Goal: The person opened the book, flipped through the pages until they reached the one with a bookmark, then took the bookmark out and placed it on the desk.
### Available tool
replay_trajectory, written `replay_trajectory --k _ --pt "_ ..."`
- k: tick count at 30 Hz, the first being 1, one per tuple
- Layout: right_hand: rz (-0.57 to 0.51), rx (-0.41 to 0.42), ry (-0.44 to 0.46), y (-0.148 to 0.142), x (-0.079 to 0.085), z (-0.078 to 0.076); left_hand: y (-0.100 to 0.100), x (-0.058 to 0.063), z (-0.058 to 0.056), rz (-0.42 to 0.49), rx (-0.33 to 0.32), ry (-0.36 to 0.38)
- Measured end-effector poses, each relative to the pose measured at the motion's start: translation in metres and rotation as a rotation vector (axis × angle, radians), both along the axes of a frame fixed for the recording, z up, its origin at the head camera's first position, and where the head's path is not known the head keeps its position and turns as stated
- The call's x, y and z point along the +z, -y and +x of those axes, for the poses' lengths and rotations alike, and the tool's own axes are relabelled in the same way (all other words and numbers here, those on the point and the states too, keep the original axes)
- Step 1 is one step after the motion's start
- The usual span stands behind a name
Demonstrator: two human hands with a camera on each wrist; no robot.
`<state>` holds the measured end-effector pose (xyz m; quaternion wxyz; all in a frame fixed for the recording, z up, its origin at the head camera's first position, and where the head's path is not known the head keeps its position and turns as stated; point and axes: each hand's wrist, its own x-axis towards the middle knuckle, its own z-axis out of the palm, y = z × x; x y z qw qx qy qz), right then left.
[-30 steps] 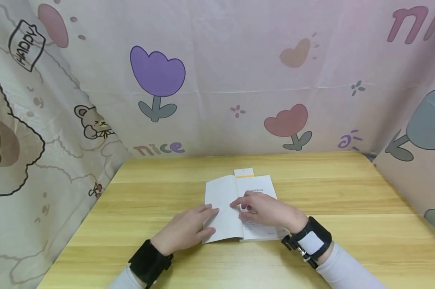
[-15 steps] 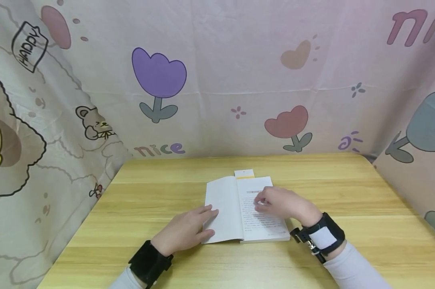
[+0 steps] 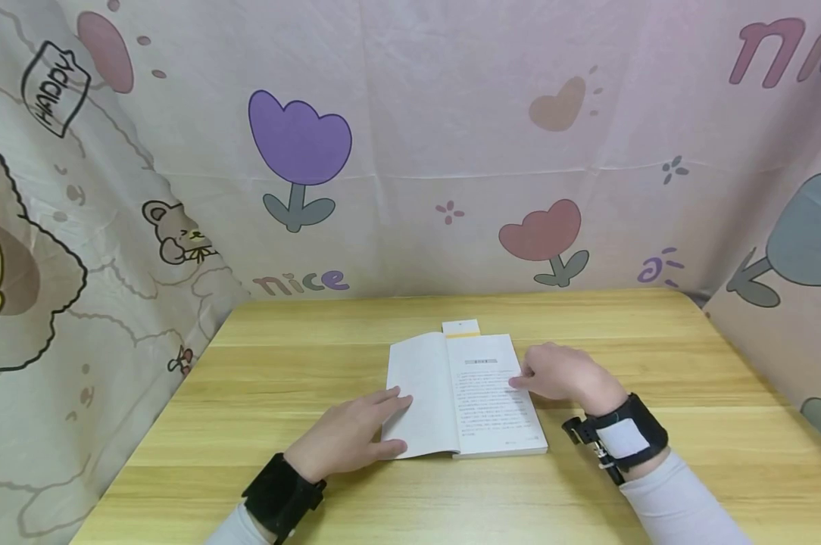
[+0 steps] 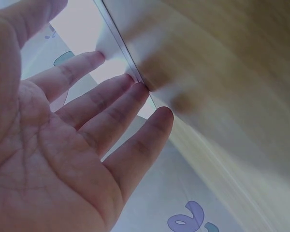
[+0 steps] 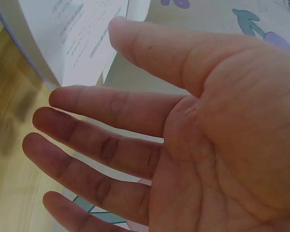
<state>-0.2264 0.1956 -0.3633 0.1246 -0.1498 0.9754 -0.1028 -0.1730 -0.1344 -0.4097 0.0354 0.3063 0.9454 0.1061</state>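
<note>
An open book (image 3: pixel 495 412) lies on the table, its left page blank and its right page printed with a heading and lines of text. On the left page's outer edge rests my left hand (image 3: pixel 349 431), its fingers spread and fairly straight; the left wrist view shows the fingertips (image 4: pixel 137 89) along that edge. At the book's right edge is my right hand (image 3: pixel 567 375), the thumb over the printed page. In the right wrist view its fingers are extended and apart from the thumb, and no page shows between them. A white tab with a yellow stripe (image 3: pixel 461 328) sticks out past the book's top.
The wood-grain table (image 3: pixel 301 341) extends around the book on all sides. A printed cloth (image 3: pixel 410 151) with flowers and words hangs behind it and along both sides. Each wrist wears a black strap (image 3: pixel 625 431).
My right hand has moved right, from the book's middle across the printed page to its right edge, uncovering the text. The left hand has stayed on the left page.
</note>
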Motion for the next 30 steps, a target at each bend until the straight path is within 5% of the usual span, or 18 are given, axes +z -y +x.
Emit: replay_trajectory --k 7,16,30 --pt "0.004 0.020 -0.019 -0.001 0.007 0.001 -0.001 0.001 0.000 0.004 -0.009 -0.012" --pt "-0.019 0.092 -0.176 0.000 0.014 -0.003 0.000 0.003 0.000 0.000 -0.002 -0.007" --pt "-0.047 0.087 -0.172 -0.002 0.006 -0.005 0.001 0.001 -0.001 -0.003 -0.006 0.002"
